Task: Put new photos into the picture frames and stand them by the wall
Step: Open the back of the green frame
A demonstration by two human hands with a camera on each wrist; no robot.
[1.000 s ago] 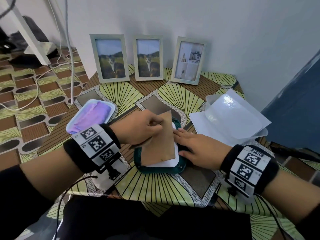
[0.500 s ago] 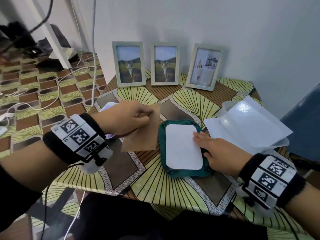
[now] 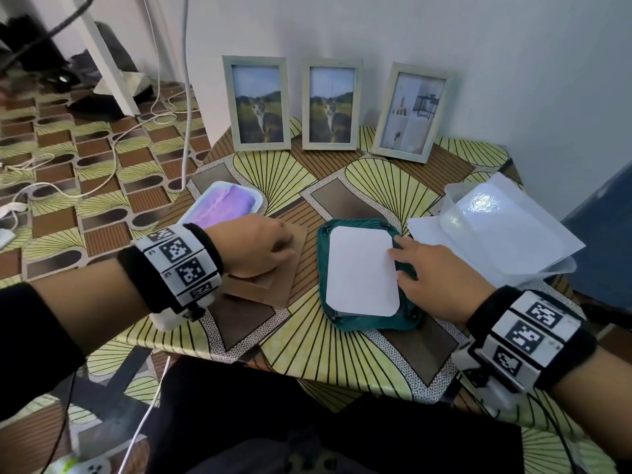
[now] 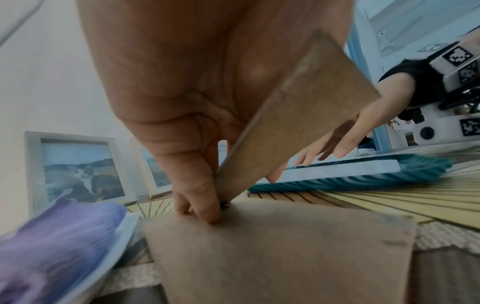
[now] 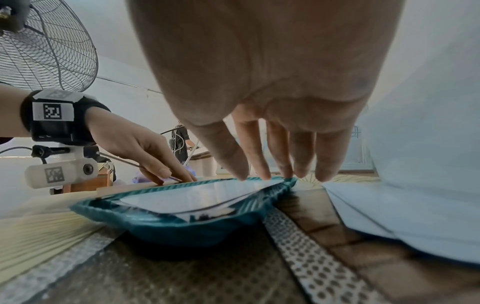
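Backing board [image 3: 273, 268] now beside purple-lined tray [image 3: 222, 203], apparently touching, under left hand [image 3: 253, 248]

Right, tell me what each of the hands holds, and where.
Left hand pinches the brown backing board's stand flap. Right hand holds nothing, fingers on the teal frame.

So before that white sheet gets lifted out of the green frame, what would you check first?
1. Brown backing board off the green frame: ok, it lies on the table beside it.
2. Left hand free: not ok, it pinches the board's stand.
3. Right hand on the white sheet: ok, straight fingertips touch its edge.
4. New photo ready: cannot tell; only pale sheets show at the right.
5. Room by the wall: ok, three frames stand there with space beside them.
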